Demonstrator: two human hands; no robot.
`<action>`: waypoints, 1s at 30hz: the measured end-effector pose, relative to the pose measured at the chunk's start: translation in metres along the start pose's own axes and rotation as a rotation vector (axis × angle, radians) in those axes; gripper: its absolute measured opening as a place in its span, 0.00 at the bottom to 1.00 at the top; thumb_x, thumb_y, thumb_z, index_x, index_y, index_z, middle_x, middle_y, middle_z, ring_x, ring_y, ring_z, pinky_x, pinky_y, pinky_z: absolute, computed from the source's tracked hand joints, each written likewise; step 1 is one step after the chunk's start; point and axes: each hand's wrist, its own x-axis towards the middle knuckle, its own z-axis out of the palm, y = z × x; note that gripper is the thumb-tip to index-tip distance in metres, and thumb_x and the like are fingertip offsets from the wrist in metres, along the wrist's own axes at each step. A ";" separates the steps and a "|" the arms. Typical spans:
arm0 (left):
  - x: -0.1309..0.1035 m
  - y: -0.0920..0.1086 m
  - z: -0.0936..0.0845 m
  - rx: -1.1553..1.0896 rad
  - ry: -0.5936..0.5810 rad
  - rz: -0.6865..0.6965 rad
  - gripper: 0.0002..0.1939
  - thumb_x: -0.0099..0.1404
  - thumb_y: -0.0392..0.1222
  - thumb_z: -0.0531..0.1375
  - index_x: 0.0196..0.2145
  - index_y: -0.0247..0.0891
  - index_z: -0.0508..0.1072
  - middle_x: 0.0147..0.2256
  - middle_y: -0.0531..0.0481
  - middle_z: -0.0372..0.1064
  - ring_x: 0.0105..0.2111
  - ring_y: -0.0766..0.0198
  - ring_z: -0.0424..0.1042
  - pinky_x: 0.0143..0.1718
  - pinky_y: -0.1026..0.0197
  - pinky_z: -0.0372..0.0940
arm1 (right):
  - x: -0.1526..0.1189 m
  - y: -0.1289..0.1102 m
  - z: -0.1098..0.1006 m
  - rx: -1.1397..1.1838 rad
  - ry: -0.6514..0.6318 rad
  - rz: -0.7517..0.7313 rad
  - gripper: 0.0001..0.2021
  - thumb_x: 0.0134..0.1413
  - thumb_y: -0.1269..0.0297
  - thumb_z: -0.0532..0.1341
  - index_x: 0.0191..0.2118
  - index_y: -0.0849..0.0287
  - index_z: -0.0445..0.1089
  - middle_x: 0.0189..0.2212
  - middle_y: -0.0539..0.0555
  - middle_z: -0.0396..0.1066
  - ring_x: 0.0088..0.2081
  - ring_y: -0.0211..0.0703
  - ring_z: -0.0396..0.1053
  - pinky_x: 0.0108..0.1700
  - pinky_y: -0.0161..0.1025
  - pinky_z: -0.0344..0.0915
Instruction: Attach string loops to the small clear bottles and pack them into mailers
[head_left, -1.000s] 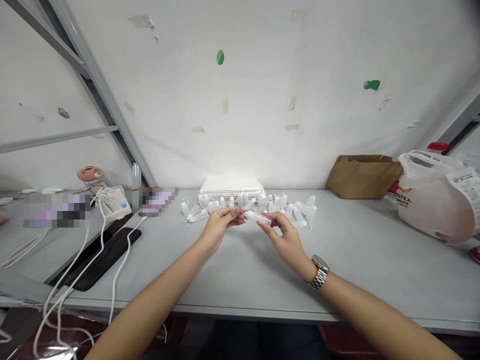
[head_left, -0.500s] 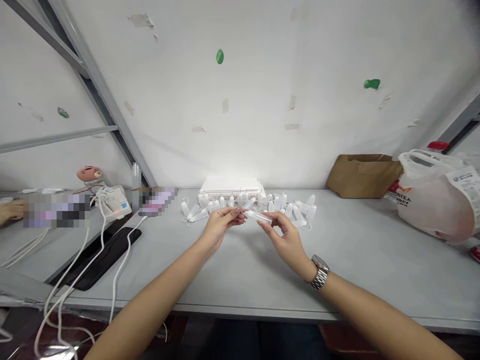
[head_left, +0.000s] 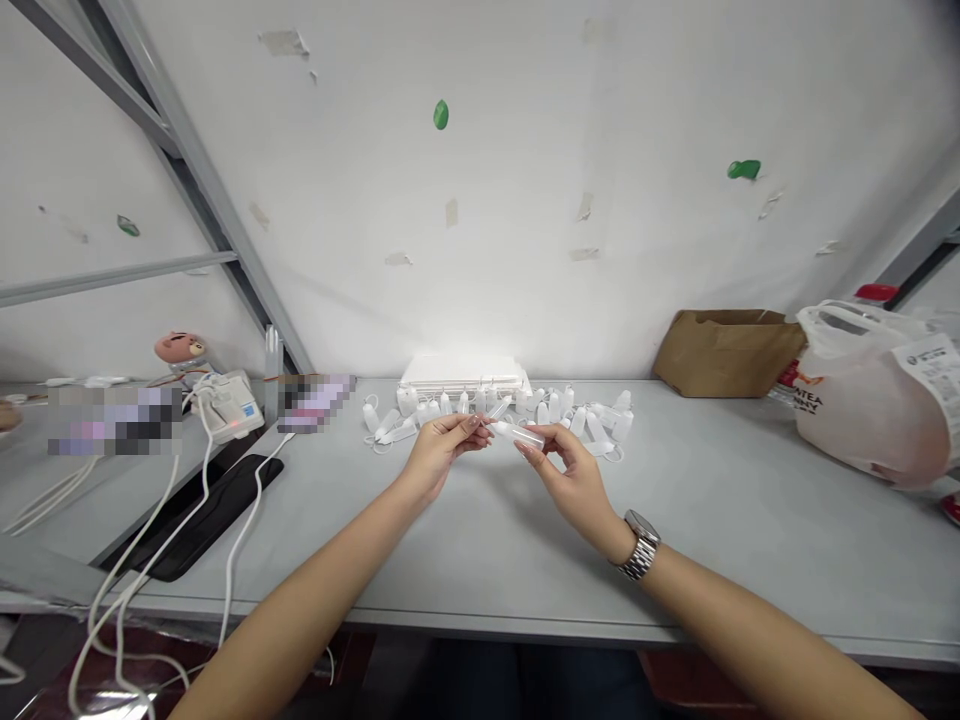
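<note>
My right hand (head_left: 568,470) grips a small translucent plastic dropper bottle (head_left: 519,434) by its body, lying nearly level with its narrow end to the left. At that narrow end, my left hand (head_left: 448,446) is closed in a pinch; what lies between its fingertips is too small to make out. Behind both hands, several similar small bottles (head_left: 598,428) with loop strings lie and stand on the grey table (head_left: 480,560). A silver watch (head_left: 640,545) is on my right wrist.
A white stack (head_left: 461,372) sits against the wall behind the bottles. To the right are a brown paper bag (head_left: 727,355) and a plastic bag (head_left: 870,400). On the left lie a black phone-like slab (head_left: 214,520), white cables (head_left: 251,520), a white device (head_left: 229,405) and another person's hand (head_left: 9,415).
My hands and the bottle have hardly moved. At the far left, the other person's hand has drawn back toward the edge of the view.
</note>
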 end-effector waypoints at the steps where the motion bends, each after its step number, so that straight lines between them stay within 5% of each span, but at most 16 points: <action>1: 0.000 0.000 0.000 0.003 -0.002 0.001 0.12 0.52 0.47 0.63 0.28 0.34 0.76 0.24 0.50 0.70 0.26 0.68 0.68 0.36 0.62 0.63 | 0.000 0.000 0.000 -0.004 0.002 -0.003 0.12 0.53 0.56 0.57 0.39 0.57 0.67 0.33 0.54 0.68 0.33 0.42 0.65 0.38 0.41 0.64; 30: 0.003 0.000 -0.003 0.065 0.005 0.040 0.12 0.51 0.47 0.63 0.28 0.34 0.76 0.26 0.49 0.72 0.27 0.67 0.69 0.37 0.61 0.64 | 0.001 0.000 0.000 -0.019 -0.033 0.040 0.13 0.52 0.55 0.57 0.38 0.58 0.67 0.32 0.55 0.69 0.33 0.42 0.65 0.37 0.41 0.64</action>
